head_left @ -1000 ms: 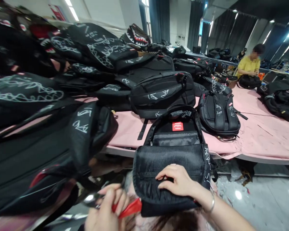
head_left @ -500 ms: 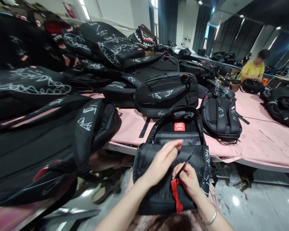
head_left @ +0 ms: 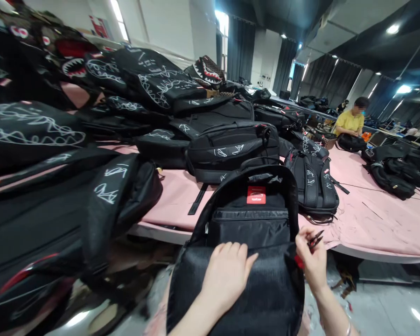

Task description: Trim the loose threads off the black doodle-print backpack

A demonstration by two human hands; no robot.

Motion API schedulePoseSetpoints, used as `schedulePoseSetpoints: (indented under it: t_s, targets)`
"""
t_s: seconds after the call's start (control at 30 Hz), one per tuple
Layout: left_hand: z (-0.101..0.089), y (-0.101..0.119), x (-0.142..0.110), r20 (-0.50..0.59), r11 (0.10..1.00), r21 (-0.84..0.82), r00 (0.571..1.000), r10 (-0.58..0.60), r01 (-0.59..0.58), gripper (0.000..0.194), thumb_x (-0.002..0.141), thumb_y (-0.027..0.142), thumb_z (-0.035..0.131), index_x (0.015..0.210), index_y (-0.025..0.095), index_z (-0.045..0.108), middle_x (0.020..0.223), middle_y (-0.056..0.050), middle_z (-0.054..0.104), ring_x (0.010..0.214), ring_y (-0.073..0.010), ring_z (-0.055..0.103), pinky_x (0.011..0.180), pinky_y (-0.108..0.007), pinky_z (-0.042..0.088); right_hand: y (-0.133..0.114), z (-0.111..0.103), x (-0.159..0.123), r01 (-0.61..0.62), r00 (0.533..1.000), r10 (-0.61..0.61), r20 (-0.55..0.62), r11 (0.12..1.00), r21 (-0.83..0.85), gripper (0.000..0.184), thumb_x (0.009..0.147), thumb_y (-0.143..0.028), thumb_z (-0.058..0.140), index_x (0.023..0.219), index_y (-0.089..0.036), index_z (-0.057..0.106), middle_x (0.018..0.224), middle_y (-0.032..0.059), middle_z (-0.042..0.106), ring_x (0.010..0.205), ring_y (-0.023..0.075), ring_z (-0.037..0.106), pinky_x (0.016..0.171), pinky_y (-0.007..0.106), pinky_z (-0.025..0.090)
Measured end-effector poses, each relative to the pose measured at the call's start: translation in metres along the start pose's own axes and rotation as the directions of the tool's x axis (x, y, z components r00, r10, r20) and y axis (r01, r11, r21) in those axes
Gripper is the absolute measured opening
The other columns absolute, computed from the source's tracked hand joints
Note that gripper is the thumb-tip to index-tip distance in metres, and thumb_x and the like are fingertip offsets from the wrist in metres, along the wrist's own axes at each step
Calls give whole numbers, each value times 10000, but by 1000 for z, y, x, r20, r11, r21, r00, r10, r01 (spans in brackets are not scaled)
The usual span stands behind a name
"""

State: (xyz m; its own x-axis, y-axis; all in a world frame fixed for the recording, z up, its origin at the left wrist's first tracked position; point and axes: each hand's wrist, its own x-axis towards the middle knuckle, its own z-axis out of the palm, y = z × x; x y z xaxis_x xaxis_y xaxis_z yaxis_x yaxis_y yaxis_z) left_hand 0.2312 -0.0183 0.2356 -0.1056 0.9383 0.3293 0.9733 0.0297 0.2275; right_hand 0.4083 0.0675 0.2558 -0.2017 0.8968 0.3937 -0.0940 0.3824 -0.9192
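Observation:
An open black backpack stands before me, its front flap folded down toward me and a red label showing inside. My left hand lies flat on the folded flap, fingers together. My right hand is at the flap's right edge, closed on small black thread snips that have a red tag hanging from them.
A long table with a pink cover carries piles of black backpacks with white scribble prints. More bags are stacked at the left. A person in a yellow shirt sits at the far right. Grey glossy floor lies below.
My left hand dropped from the pocket edge to rest flat on the flap. My right hand carried the snips out to the right edge. The backpack now stands closer and more open.

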Motion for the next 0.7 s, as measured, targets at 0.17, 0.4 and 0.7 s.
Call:
schedulePoseSetpoints:
  t_s: [0.17,0.4,0.7]
  targets:
    - [-3,14,-30,-147,997,12,986,79,-78,318,821,416,501,908,152,655,854,-124,653,786,-277,568,791,-415,367,0,-24,75,193,890,-397,-224,774,-603,605,701,-403,696,1218,-175,479,838,44,527,682,167,482,658,307,426]
    - [-5,9,-28,-60,988,-81,990,128,-132,320,819,434,498,931,189,670,900,-104,677,815,-284,599,785,-420,410,1,-25,60,527,843,-501,194,701,-481,435,818,-109,431,1217,-240,544,691,-3,477,603,133,464,566,252,397]
    - [-51,-3,42,37,646,-761,998,-57,65,223,742,367,548,840,205,664,946,-78,670,910,-263,584,853,-375,442,-4,-27,9,654,733,-418,537,650,-387,622,720,-23,371,1282,-267,479,644,-21,382,560,119,414,490,231,316]
